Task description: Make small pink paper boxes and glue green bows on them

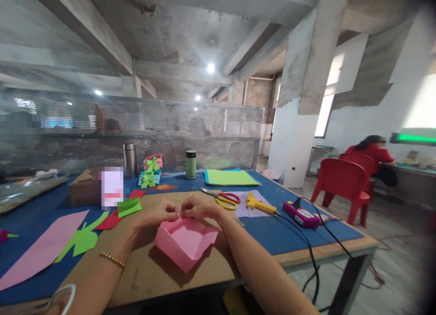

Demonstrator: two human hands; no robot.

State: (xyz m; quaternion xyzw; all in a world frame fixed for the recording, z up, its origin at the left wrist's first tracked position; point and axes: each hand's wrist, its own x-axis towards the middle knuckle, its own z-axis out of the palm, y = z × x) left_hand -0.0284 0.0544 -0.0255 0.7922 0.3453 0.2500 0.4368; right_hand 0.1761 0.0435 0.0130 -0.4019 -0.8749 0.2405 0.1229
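Note:
A folded pink paper box [185, 244] rests on the brown cardboard sheet [146, 278] in front of me, its near corner pointing toward me. My left hand [166, 213] pinches the far edge of this box, fingers closed. Right beside it, my right hand [197, 207] also pinches that far edge, the two sets of fingertips almost touching. Just beyond my right hand lie scissors [227, 199] with red and yellow handles. A yellow glue gun [260, 203] sits further right on a pale purple sheet [250, 210].
To the left lie a pink paper strip [47, 247], green cut paper [81, 240] and red paper [109, 220]. A cardboard box [83, 187], steel flask [130, 161], green bottle [191, 165] and green sheets [231, 177] stand or lie behind. A purple power strip [301, 214] trails cables on the right.

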